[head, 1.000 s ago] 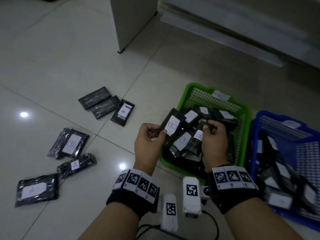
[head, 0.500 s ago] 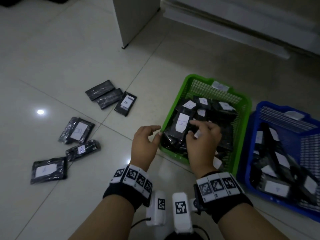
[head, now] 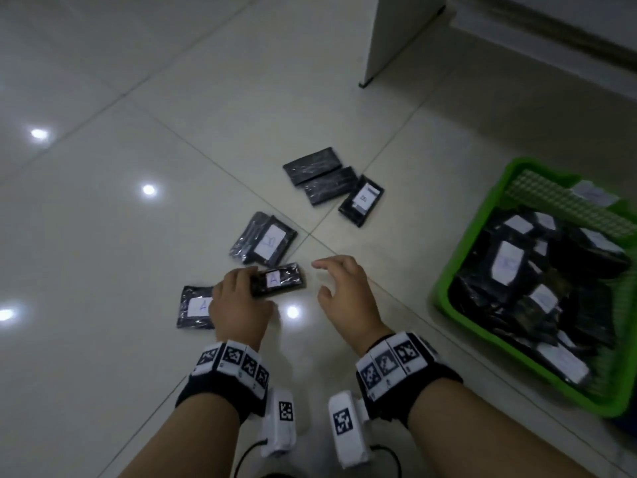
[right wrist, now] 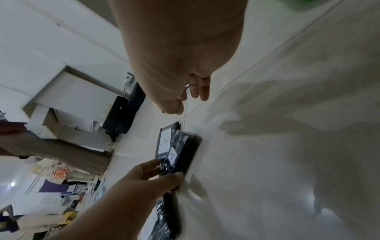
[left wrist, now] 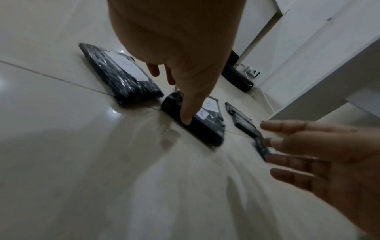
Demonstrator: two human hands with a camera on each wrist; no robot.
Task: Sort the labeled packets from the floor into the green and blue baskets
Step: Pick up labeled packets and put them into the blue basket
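Observation:
A black packet with a white label marked A (head: 281, 279) (left wrist: 205, 128) (right wrist: 185, 154) lies on the tiled floor. My left hand (head: 253, 281) (left wrist: 176, 100) (right wrist: 166, 170) grips its left end, fingers over the far edge and thumb on the near edge. My right hand (head: 319, 277) (left wrist: 308, 154) (right wrist: 185, 100) hovers open just right of the packet and holds nothing. The green basket (head: 462, 257), full of labelled packets, stands at the right. Only a dark sliver of the blue basket (head: 625, 426) shows at the frame's edge.
More packets lie on the floor: another marked A (head: 196, 307) under my left wrist, a stacked pair (head: 267, 243) beyond, and three further back (head: 331, 184). A white furniture leg (head: 389, 36) stands at the far right.
Both hands left the green basket and swung left to the floor packets. The packet they held stays in the green basket. My left hand has taken hold of the packet marked A.

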